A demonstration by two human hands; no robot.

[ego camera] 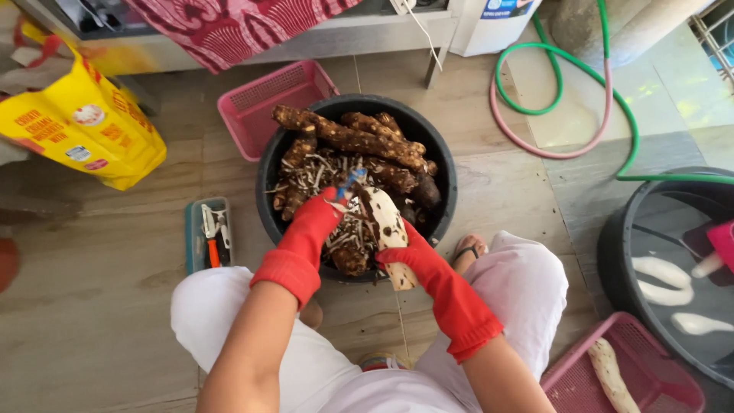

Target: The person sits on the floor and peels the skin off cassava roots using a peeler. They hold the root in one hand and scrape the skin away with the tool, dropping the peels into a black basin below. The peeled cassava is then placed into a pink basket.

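Two hands in red rubber gloves work over a big round black tub [269,183] full of brown, rough cassava roots [348,138]. The right hand [409,248] is closed around a long, half-peeled white cassava root [384,218], holding it tilted over the tub so the peels drop inside. The left hand [321,214] is closed on a small blue-handled peeler [350,182], its blade against the root. Peeled white roots sit in a second black tub of water [612,245] and a pink plastic basket [673,382] nearby.
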